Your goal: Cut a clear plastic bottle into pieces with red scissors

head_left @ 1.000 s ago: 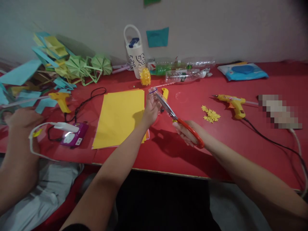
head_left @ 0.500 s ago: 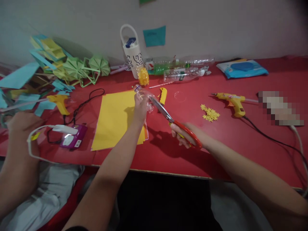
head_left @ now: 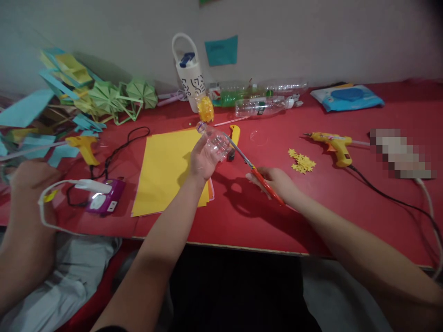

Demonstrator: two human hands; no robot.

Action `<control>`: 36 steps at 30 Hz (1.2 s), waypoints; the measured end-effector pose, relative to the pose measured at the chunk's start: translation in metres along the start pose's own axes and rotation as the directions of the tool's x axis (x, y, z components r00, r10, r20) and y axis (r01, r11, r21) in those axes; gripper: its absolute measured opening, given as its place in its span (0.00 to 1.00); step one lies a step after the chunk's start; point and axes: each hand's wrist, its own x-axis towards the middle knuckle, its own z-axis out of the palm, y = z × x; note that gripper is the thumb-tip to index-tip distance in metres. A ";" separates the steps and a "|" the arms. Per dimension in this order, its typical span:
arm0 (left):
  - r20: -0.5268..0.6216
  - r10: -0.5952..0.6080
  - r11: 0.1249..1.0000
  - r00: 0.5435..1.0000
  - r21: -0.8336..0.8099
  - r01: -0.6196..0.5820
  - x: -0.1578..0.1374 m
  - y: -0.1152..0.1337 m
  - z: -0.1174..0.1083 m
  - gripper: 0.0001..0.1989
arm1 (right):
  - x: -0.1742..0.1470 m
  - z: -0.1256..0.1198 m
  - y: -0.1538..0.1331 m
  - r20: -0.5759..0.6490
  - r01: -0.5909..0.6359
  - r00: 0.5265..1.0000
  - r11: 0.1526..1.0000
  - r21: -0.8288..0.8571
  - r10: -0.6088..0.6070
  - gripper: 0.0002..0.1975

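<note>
My left hand (head_left: 203, 161) is closed around a clear plastic bottle top (head_left: 218, 142), its neck pointing up and left. In my right hand (head_left: 273, 182) are scissors (head_left: 259, 175) with red handles. Their blades reach to the right edge of the bottle piece; whether they touch the plastic I cannot tell. Below the left hand lies a stack of yellow paper (head_left: 166, 170). Just behind the bottle piece, a yellow utility knife (head_left: 234, 138) rests on the red table (head_left: 235, 226).
Right of me are yellow paper stars (head_left: 302, 163) and a glue gun (head_left: 334, 145) with its cable. Plastic bottles (head_left: 263, 107) and a white tumbler (head_left: 191, 85) stand or lie along the wall. At left are a purple power strip (head_left: 105, 196) and a co-worker's arm (head_left: 32, 203).
My left hand has turned, showing more of the palm and the bottle piece's wide end. The scissors have rotated edge-on, their tips moving to the piece's right side.
</note>
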 end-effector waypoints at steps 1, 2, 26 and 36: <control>-0.001 0.002 1.000 1.000 0.002 -0.002 0.001 -0.001 0.000 0.15 | 0.000 0.000 0.000 0.002 0.010 1.000 0.999 -0.044 -0.010 0.31; -0.009 0.002 1.000 1.000 0.004 -0.002 0.002 -0.002 -0.001 0.16 | 0.001 0.000 0.001 0.001 0.023 1.000 0.996 -0.085 -0.023 0.31; -0.124 0.011 1.000 0.992 0.022 -0.009 0.007 -0.002 -0.010 0.09 | 0.003 -0.003 0.002 0.021 0.022 1.000 0.992 -0.121 -0.019 0.30; -0.307 0.066 0.998 0.949 0.018 -0.063 0.022 -0.004 -0.018 0.04 | -0.001 -0.019 -0.001 0.188 0.075 0.979 0.997 -0.008 -0.072 0.32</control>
